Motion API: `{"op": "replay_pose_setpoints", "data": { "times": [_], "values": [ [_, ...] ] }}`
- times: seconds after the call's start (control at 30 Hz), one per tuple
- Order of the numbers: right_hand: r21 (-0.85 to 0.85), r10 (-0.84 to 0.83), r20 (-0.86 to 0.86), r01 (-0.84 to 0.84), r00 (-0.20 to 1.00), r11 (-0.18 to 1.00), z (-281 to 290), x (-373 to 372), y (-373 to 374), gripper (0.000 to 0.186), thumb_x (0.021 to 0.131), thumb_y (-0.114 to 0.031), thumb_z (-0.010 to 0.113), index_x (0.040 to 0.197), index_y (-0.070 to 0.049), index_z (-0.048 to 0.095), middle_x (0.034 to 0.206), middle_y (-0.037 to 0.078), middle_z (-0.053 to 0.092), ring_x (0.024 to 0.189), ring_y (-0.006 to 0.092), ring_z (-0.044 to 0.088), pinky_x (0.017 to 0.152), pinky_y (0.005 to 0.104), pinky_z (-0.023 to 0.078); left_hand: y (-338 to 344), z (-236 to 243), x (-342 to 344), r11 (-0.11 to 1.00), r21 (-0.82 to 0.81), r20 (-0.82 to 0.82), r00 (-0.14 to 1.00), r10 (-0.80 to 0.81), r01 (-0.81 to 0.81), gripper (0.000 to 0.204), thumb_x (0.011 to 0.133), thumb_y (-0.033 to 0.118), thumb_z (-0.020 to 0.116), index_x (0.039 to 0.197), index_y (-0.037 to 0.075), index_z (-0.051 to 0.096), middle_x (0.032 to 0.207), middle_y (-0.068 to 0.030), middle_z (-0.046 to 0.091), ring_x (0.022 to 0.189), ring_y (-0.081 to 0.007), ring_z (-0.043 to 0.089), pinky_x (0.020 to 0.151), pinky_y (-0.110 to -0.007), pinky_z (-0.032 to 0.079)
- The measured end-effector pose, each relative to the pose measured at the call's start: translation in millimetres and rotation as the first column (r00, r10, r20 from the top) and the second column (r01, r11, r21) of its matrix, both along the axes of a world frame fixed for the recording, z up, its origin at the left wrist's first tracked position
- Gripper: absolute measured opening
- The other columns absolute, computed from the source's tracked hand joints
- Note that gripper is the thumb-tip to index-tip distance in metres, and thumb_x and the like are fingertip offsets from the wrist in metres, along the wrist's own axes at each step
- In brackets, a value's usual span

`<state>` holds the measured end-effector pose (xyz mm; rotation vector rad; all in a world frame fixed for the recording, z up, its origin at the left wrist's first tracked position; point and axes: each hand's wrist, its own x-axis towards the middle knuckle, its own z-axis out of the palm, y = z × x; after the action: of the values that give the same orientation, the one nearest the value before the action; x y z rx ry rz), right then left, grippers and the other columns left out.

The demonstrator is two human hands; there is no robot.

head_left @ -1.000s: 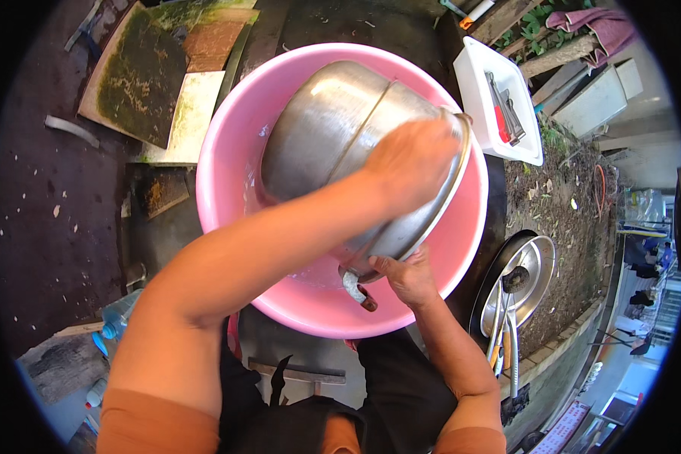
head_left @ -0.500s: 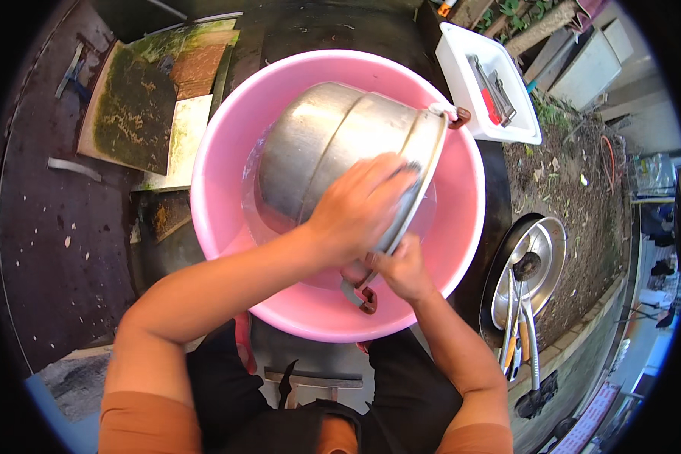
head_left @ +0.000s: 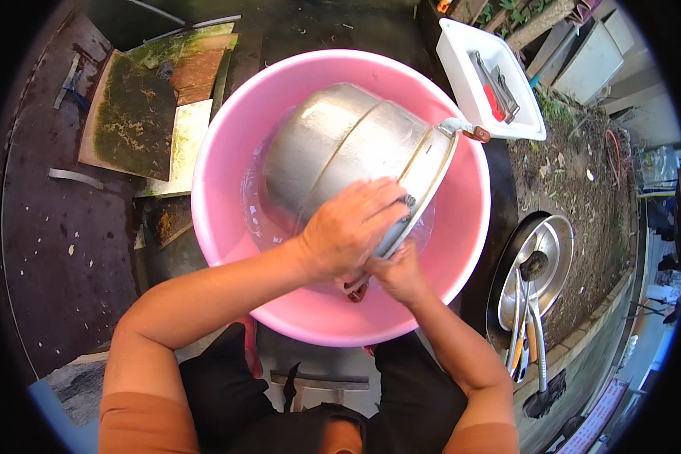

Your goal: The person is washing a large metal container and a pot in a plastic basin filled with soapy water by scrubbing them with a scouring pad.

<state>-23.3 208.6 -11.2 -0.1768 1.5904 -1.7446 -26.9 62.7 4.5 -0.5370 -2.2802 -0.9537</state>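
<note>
A large aluminium pot [head_left: 333, 144] lies tipped on its side in a pink basin [head_left: 223, 159], its mouth towards the right. Shallow, sudsy water surrounds its lower part. My left hand [head_left: 348, 227] is pressed against the outer wall near the rim, fingers closed over a dark grey scouring pad [head_left: 408, 201] that shows only at the fingertips. My right hand [head_left: 399, 274] grips the rim on the near side, beside the lower brown handle [head_left: 356, 292]. The other brown handle [head_left: 477, 134] sticks out at the far right. The inside of the pot is hidden.
A white tub [head_left: 452, 68] with tongs and a red-handled tool stands at the far right. Nearer on the right, pans [head_left: 560, 250] hold a ladle [head_left: 533, 265] and several long-handled utensils. Mossy boards [head_left: 132, 113] lie at the left. My knees flank the basin's near edge.
The pot has turned slightly, its upper handle swinging right and its lower handle shifting left. My left hand has slid a little down the wall, and my right hand stays at the rim.
</note>
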Motion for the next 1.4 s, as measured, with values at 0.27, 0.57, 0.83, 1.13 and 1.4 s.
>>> {"op": "replay_pose_setpoints", "data": {
  "times": [0.27,0.57,0.83,1.13,1.4],
  "values": [
    [0.091,0.121,-0.069,-0.114,0.990,0.989,-9,20,1,0.005,0.079,0.003,0.055,0.079,0.000,0.059,0.065,-0.002,0.057,0.060,0.0077,0.051,0.054,0.0231,0.043,0,20,-76,0.992,0.084,0.411,0.910,0.055,-0.098,0.024,0.073,0.001,0.058,0.096,0.005,0.062,0.106,-0.0138,0.060,0.099,-0.0312,0.059,0.084,-0.041,0.048],
    [-0.053,0.175,-0.098,-0.180,0.980,0.982,5,17,-18,0.003,0.078,0.003,0.054,0.079,0.000,0.055,0.069,0.002,0.056,0.060,0.0089,0.054,0.051,0.0259,0.049,-40,22,-55,0.982,-0.176,0.360,0.924,0.130,-0.070,0.026,0.074,0.006,0.059,0.100,0.004,0.061,0.110,-0.0168,0.059,0.100,-0.0324,0.058,0.083,-0.037,0.049],
    [-0.004,0.160,-0.073,-0.161,0.984,0.987,20,0,-17,0.007,0.077,0.002,0.056,0.083,0.002,0.060,0.074,0.001,0.060,0.064,0.0075,0.054,0.055,0.0234,0.045,-50,6,27,0.990,-0.140,-0.011,1.000,0.016,-0.017,0.026,0.076,0.003,0.056,0.102,0.003,0.059,0.111,-0.0173,0.059,0.100,-0.0303,0.059,0.085,-0.039,0.048],
    [-0.236,0.076,0.354,0.011,0.932,0.972,26,-4,-28,0.049,0.071,-0.001,0.065,0.115,0.005,0.046,0.105,0.012,0.058,0.090,0.0194,0.059,0.081,0.0339,0.049,-72,14,-4,0.953,0.034,0.348,0.897,0.272,-0.302,0.023,0.078,0.005,0.054,0.100,0.006,0.061,0.108,-0.0151,0.060,0.097,-0.0326,0.059,0.085,-0.038,0.048],
    [-0.092,0.196,-0.047,-0.200,0.979,0.975,26,4,-27,0.029,0.076,-0.006,0.062,0.102,0.004,0.056,0.089,0.005,0.060,0.082,0.0115,0.055,0.073,0.0283,0.047,-126,3,-8,0.918,-0.016,0.427,0.827,0.366,-0.397,0.022,0.080,0.008,0.051,0.100,0.004,0.061,0.106,-0.0160,0.060,0.100,-0.0318,0.057,0.090,-0.040,0.044]
  ]
}}
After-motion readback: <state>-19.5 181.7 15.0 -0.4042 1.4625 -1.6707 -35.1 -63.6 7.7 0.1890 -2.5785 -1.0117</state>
